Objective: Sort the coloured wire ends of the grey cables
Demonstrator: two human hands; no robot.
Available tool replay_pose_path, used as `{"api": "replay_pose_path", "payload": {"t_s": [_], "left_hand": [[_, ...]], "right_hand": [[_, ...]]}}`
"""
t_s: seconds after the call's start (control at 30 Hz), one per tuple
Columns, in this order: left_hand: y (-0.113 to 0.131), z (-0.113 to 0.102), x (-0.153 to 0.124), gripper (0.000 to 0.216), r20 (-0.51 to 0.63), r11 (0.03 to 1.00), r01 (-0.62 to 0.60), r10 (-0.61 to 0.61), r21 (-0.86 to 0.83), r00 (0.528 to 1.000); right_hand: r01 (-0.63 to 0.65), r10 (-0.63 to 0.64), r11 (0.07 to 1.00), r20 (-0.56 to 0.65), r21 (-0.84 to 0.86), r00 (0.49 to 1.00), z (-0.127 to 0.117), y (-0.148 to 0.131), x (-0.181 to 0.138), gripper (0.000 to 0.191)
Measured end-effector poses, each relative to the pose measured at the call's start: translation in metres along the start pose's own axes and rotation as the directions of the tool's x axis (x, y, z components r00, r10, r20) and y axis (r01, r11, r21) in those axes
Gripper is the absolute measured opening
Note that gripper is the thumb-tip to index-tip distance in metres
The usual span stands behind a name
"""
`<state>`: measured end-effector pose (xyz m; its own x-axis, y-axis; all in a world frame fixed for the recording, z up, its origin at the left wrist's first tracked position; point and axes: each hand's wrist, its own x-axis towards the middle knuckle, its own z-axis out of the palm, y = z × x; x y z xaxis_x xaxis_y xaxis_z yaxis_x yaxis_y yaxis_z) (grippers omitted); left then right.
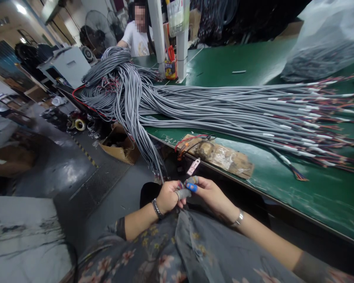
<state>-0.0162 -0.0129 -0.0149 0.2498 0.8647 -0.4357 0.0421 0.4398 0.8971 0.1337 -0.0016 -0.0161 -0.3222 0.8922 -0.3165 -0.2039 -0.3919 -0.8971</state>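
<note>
Both hands meet low in the view, over my lap. My left hand (168, 196) is closed in a pinch, with grey finger covers on its tips, on the end of a grey cable (155, 161) that hangs from the table. My right hand (210, 193), wearing a blue and a grey finger cover, pinches the coloured wire ends (181, 184) of that same cable. A big bundle of grey cables (212, 110) lies across the green table (318, 192), its stripped coloured ends fanned out at the right.
A worn cardboard pad (224, 156) with red wires and a white tag (194, 166) sits at the table's near edge. An open cardboard box (119, 147) stands on the floor. Another person (137, 33) works at the far end. A clear plastic bag (327, 43) lies at the back right.
</note>
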Motion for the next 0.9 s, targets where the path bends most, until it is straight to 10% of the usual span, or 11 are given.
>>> {"api": "replay_pose_path", "payload": {"t_s": [0.5, 0.9], "left_hand": [[-0.004, 0.001, 0.0, 0.043, -0.055, 0.988, -0.052, 0.045, -0.143, 0.997], [0.022, -0.011, 0.015, 0.041, 0.232, 0.945, 0.139, -0.069, -0.298, 0.97]], "right_hand": [[-0.032, 0.026, 0.966, 0.028, 0.257, 0.999, 0.003, 0.009, 0.002, 0.037], [-0.03, -0.007, 0.953, 0.12, 0.301, 0.993, -0.015, -0.007, 0.025, 0.042]]}}
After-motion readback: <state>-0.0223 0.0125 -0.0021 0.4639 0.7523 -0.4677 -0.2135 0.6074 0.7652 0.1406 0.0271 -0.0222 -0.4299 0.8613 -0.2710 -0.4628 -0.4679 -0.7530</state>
